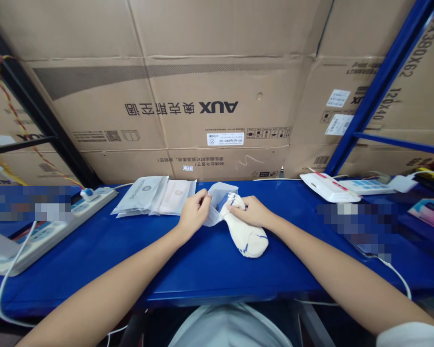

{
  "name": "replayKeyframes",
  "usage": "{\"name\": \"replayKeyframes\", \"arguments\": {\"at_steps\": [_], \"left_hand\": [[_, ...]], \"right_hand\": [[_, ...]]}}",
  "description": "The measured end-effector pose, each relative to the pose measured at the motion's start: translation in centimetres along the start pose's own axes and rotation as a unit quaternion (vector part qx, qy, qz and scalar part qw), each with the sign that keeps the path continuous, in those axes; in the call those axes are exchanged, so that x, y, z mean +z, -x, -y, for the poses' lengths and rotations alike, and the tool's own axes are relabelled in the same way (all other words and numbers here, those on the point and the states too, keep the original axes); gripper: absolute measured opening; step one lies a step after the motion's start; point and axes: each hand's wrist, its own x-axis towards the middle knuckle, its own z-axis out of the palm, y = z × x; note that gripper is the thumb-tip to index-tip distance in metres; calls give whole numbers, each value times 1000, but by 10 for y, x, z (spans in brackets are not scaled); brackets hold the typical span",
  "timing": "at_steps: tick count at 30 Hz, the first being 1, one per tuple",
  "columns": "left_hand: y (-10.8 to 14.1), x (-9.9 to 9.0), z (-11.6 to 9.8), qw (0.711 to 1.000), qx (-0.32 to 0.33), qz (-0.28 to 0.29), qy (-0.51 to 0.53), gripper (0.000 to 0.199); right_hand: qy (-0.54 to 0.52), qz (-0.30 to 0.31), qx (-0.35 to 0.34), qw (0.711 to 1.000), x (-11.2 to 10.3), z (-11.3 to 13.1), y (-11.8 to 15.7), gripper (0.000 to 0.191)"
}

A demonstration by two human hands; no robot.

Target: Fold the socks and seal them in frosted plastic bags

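My left hand (195,212) is closed on the edge of a translucent plastic bag (222,189) above the blue table. Wrapped round the cuff end of a white sock (243,230) with blue marks is my right hand (252,210); whether a second sock lies under it I cannot tell. The sock's cuff is at the bag's mouth, and its toe points toward me. Just left of my left hand lie a grey printed packet (139,195) and a pinkish packet (175,195), partly overlapping.
A long white power strip (63,226) runs along the left side of the table (202,270). At the right are a white box-like device (329,188), another power strip (369,186) and cables. Large cardboard (188,125) walls the back, between metal posts.
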Motion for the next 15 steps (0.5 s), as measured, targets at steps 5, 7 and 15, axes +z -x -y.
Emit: {"name": "replayKeyframes", "arguments": {"at_steps": [5, 7, 15], "left_hand": [[7, 0, -13, 978, 172, 43, -105, 32], [9, 1, -18, 951, 254, 84, -153, 29], [8, 0, -17, 964, 170, -157, -133, 29]], "right_hand": [[37, -12, 12, 999, 12, 13, 5, 24], [-57, -10, 46, 997, 17, 14, 5, 14], [-410, -110, 41, 905, 23, 14, -1, 36]]}}
